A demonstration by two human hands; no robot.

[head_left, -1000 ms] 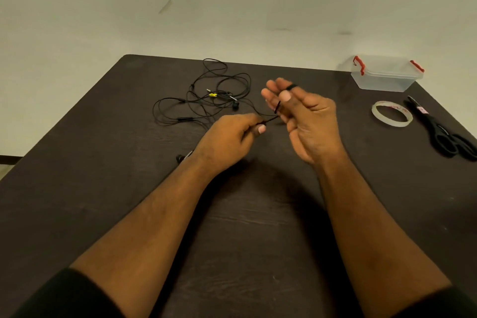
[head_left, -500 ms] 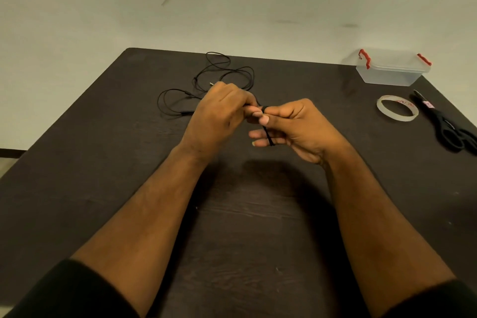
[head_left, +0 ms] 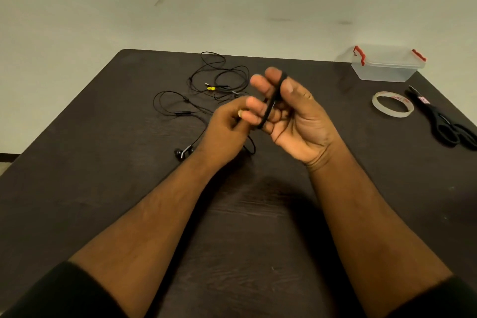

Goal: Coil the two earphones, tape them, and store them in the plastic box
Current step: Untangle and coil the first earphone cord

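Note:
Black earphone cable [head_left: 271, 102] is wound in a band around the raised fingers of my right hand [head_left: 291, 116], palm towards me. My left hand [head_left: 227, 125] pinches the same cable just left of those fingers. From it the cable runs down to the table, with an earbud [head_left: 180, 152] lying beside my left wrist. More loose black earphone cable [head_left: 219, 80] with a yellow tag lies tangled on the table beyond my hands. The clear plastic box [head_left: 387, 67] with red clips stands at the far right corner, lid on.
A roll of clear tape [head_left: 392, 104] lies on the dark table [head_left: 103, 162] at the right, with black scissors [head_left: 446, 121] just right of it near the table edge. A pale wall rises behind the table.
My right hand has turned palm towards me and lifted its fingers, with more cable wound on them. My left hand dropped lower left, uncovering the loose cable on the table.

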